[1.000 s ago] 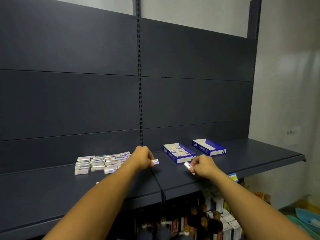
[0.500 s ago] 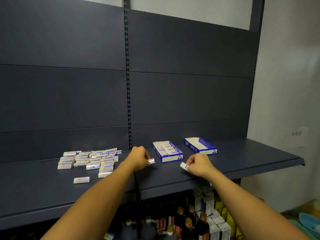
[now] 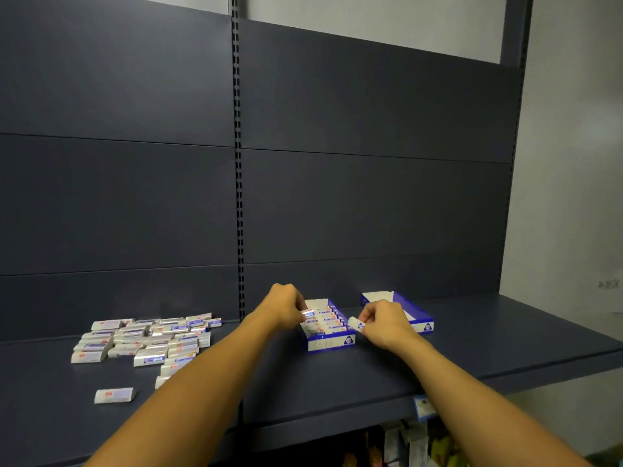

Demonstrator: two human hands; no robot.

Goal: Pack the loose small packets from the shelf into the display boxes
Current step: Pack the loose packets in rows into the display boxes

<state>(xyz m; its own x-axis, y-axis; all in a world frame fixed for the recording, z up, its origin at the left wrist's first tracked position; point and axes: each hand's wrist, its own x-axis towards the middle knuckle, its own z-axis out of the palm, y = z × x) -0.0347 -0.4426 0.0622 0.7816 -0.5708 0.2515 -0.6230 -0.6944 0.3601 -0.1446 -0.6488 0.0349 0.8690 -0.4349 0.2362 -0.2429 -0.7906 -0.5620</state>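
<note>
1. Currently, the left hand [image 3: 285,306] pinches one small packet [image 3: 308,313] between thumb and curled fingers; the packet is held at the left rim of the nearer display box [image 3: 328,326], over its back half.
2. The right hand [image 3: 384,323] grips a second packet [image 3: 356,323], fingers curled round it; only the packet's white and blue end shows, sticking out to the left. It sits just beside the right wall of the nearer box, near its front corner; whether it touches the wall cannot be told.
3. The nearer display box is blue and white, open-topped, and stands on the dark shelf [image 3: 472,348] right of the slotted upright [image 3: 238,197]. A row of packets already lies inside it, stacked front to back.
4. A second display box [image 3: 409,310] of the same kind stands further right and further back, partly hidden by the right hand. Its contents cannot be made out.
5. The loose packets [image 3: 148,338] lie in a rough heap on the shelf, left of the upright and well apart from both boxes. They are white with blue and red print.
6. One stray packet [image 3: 114,395] lies alone nearer the shelf's front edge, apart from the heap.
7. Both forearms reach forward over the shelf's front edge.
8. Below the shelf, at lower right, more goods [image 3: 404,443] show, too blurred to identify.
</note>
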